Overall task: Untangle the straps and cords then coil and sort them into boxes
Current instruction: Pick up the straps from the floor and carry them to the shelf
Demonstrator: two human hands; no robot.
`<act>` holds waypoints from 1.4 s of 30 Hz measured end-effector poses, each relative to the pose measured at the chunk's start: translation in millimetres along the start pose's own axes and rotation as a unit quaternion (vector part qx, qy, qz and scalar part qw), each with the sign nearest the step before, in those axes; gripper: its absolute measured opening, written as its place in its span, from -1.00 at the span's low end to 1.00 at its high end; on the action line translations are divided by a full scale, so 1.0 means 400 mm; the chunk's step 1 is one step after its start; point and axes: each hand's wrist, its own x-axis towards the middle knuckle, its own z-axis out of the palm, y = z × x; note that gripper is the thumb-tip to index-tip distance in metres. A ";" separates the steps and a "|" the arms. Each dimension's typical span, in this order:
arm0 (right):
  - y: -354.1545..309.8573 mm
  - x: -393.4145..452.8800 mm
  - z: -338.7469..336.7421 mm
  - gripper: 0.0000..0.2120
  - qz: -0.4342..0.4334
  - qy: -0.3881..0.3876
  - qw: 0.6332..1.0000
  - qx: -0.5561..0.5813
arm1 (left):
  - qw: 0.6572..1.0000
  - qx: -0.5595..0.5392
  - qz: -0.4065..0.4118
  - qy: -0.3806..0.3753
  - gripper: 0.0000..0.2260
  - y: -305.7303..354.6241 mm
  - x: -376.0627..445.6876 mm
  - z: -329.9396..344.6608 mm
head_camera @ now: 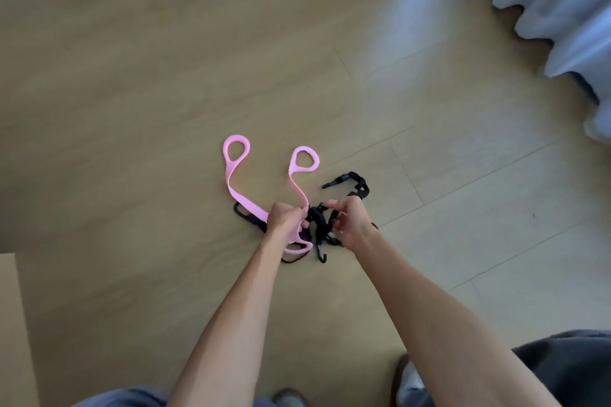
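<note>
A pink strap (231,182) with a loop at each end lies on the wooden floor, its middle caught up in a knot of black cords (319,225) with hooks and a buckle. My left hand (286,220) grips the pink strap where it meets the tangle. My right hand (348,220) pinches a black cord at the right side of the knot. One black strap end (350,180) with a clip trails off to the upper right, and a black hook (243,210) pokes out from under the pink strap on the left.
A cardboard box edge (13,324) shows at the lower left. Pale curtains (562,16) hang along the upper right. My legs and feet (410,377) are at the bottom. Bare wooden floor (165,59) stretches beyond the tangle.
</note>
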 end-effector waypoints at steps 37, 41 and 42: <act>-0.599 -1.391 0.032 -0.75 -0.322 0.048 0.936 -0.130 | 0.958 -0.132 0.247 0.061 -0.83 0.651 -1.311 -0.224; -0.650 -1.537 -0.032 -0.63 -0.306 -0.026 0.905 -0.293 | 0.941 -0.227 0.252 -0.003 -0.84 0.778 -1.509 -0.241; -0.656 -1.570 -0.041 -0.60 -0.313 -0.040 0.885 -0.343 | 0.935 -0.246 0.255 -0.018 -0.86 0.805 -1.557 -0.240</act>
